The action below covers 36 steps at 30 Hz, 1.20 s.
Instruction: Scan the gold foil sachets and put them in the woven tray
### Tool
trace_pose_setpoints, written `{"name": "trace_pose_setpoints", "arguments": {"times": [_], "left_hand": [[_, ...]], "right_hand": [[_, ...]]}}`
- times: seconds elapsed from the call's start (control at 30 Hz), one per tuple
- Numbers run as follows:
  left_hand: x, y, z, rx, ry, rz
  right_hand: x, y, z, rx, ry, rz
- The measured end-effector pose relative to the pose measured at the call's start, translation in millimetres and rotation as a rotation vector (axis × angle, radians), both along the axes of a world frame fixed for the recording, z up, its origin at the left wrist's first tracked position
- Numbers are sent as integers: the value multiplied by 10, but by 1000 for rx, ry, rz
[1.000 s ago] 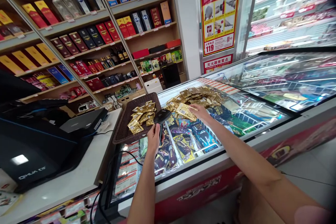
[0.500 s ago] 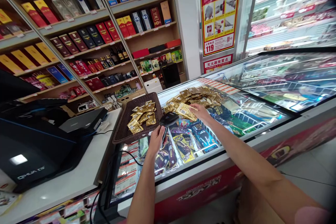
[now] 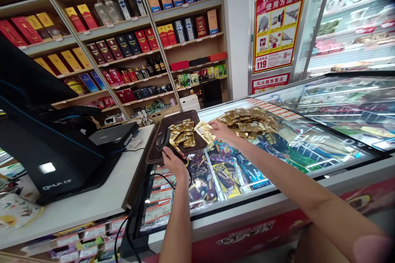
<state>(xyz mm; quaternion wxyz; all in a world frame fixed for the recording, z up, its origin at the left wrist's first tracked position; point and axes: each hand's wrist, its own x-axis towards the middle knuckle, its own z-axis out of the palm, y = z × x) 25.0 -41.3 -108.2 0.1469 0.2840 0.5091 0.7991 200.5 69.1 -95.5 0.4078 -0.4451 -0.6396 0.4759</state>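
My left hand [image 3: 175, 162] is closed around the handle of a black barcode scanner [image 3: 162, 139], its head tilted up in front of the basket. Between the fingers of my right hand [image 3: 219, 130] is a gold foil packet [image 3: 205, 132], held just off the basket's right side. Several similar packets lie inside the brown wicker basket [image 3: 152, 153]. To the right of my right hand, a heap of gold packets [image 3: 251, 122] rests on the freezer's glass top.
A chest freezer [image 3: 265, 191] with wrapped ice creams under its glass stretches to the right. On the left, a black register [image 3: 70, 152] stands on a white counter [image 3: 123, 174]. The scanner's cable [image 3: 160, 176] hangs over the freezer edge. Stocked shelves [image 3: 160, 49] line the back.
My right hand has carried the gold packet left, from the heap to beside the basket. The scanner in my left hand has swung left, away from the packet. The camera view has turned left.
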Motion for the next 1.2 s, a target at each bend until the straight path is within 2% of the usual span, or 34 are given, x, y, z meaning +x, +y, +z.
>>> {"name": "trace_pose_setpoints", "arguments": {"times": [0.07,0.17,0.27,0.37,0.47,0.53,0.63,0.73,0.9,1.07,1.2], "left_hand": [[-21,-6,4,14,-31,1],[-1,-11,-14,-3,-36,-44],[41,-10,-32,-28,-17,-111],[72,-3,-50,-50,7,-148],[96,8,-75,-59,49,-180],[115,16,-89,-62,81,-197],[150,25,-99,-69,105,-215],[174,29,-108,-71,127,-235],[171,42,-146,-84,170,-253],[162,66,-176,-83,200,-275],[173,75,-182,-101,215,-276]], "right_hand": [[-410,90,102,-72,-27,48],[-934,261,128,-135,-12,73],[-1136,389,54,-10,-37,81],[-927,393,-70,253,-247,38],[-428,301,-201,485,-483,-11],[-34,245,-288,575,-613,-60],[494,231,-445,572,-858,-170],[812,260,-625,508,-1038,-245],[866,238,-769,541,-1070,-162],[817,237,-755,487,-979,-206],[823,267,-782,493,-824,-264]]}}
